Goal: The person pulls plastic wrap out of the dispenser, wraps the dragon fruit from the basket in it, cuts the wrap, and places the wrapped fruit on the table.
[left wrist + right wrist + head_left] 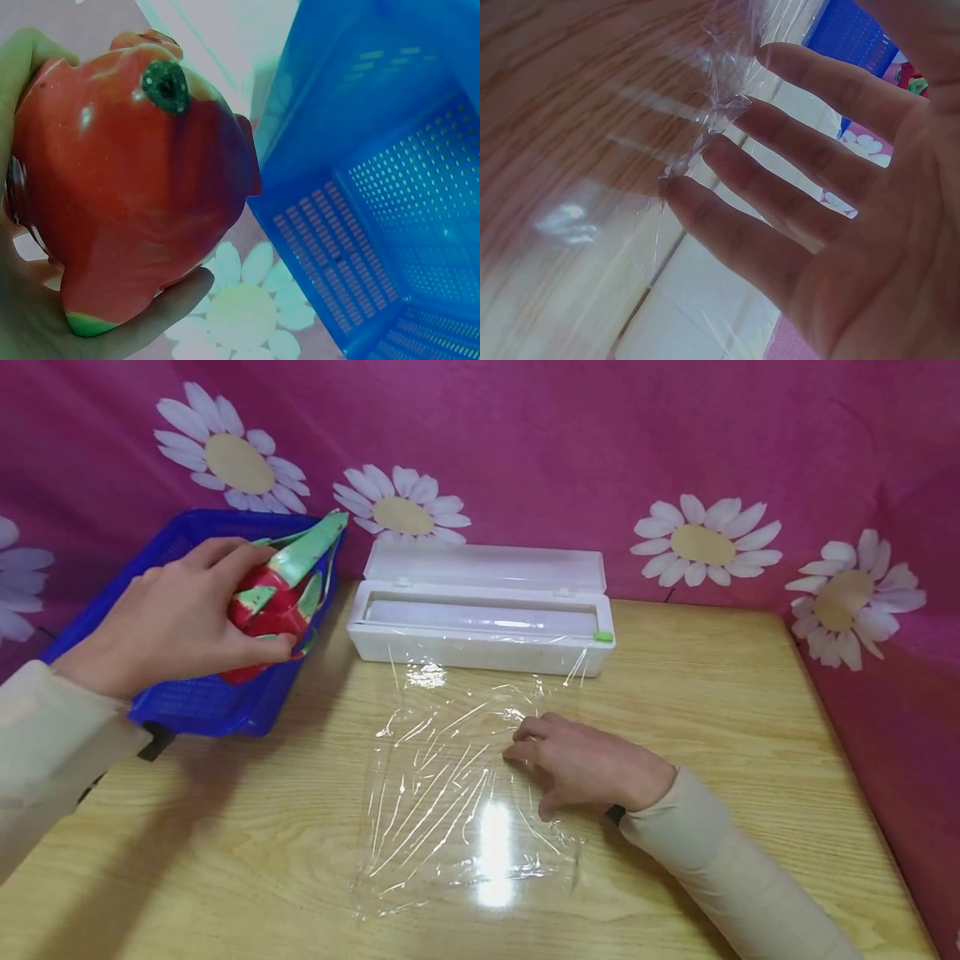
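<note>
My left hand [168, 614] grips a red dragon fruit [273, 610] with green-tipped scales, its fingers and thumb spread around the sides. The fruit overlaps the right side of a blue plastic basket [206, 714] in the head view; the left wrist view shows its dark green stem end [166, 86]. With lightly bent, spread fingers, my right hand [592, 764] touches a sheet of clear cling film [435, 802] lying on the table. The film is creased around the fingertips [682, 191]. It runs out from a white dispenser box [480, 652].
The dispenser's translucent lid [483, 568] stands raised behind the roll [480, 616], and a small green slider [603, 637] sits at its right end. Beneath everything is a wood-grain table [720, 710]. A magenta cloth [540, 452] with white daisies hangs behind and along the right.
</note>
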Motion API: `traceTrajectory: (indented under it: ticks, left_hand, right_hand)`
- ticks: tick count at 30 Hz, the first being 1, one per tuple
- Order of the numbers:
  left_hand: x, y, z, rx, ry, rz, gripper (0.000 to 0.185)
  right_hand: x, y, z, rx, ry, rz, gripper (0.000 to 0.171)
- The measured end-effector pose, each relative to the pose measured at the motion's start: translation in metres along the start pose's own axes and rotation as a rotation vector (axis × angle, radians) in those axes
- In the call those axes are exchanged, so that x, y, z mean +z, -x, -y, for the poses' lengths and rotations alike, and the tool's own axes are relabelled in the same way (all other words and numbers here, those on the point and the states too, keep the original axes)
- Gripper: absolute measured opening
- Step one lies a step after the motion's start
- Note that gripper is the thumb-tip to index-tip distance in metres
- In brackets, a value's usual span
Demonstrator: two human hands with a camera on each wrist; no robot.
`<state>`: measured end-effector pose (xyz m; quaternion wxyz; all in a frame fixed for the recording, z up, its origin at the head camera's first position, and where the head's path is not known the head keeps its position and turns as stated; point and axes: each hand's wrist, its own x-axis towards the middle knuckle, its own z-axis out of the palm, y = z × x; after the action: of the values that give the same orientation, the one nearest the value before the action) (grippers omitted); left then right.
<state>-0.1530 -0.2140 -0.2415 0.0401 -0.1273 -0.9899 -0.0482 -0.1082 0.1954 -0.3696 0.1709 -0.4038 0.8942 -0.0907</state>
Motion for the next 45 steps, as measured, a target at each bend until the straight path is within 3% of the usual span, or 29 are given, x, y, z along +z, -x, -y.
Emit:
traceTrajectory:
  ticks: [21,24,31,45]
  left_hand:
    - [0.019,0.005,-0.039,0.146,0.049,-0.047,0.092]
    - [0.023,0.006,-0.044,0.189,0.050,-0.066,0.091]
    - [0.035,0.009,-0.056,0.327,0.033,-0.181,0.087]
    - [0.054,0.005,-0.083,0.454,0.065,-0.227,0.084]
  right_hand:
    - [-0.001,0.001,0.001,0.023,-0.010,0.024,0.077]
    - [-0.001,0.001,0.000,0.020,-0.006,0.024,0.076]
    - [0.000,0.000,-0.001,-0.001,0.011,0.016,0.076]
    - [0.000,0.000,-0.002,-0.001,0.017,0.022,0.074]
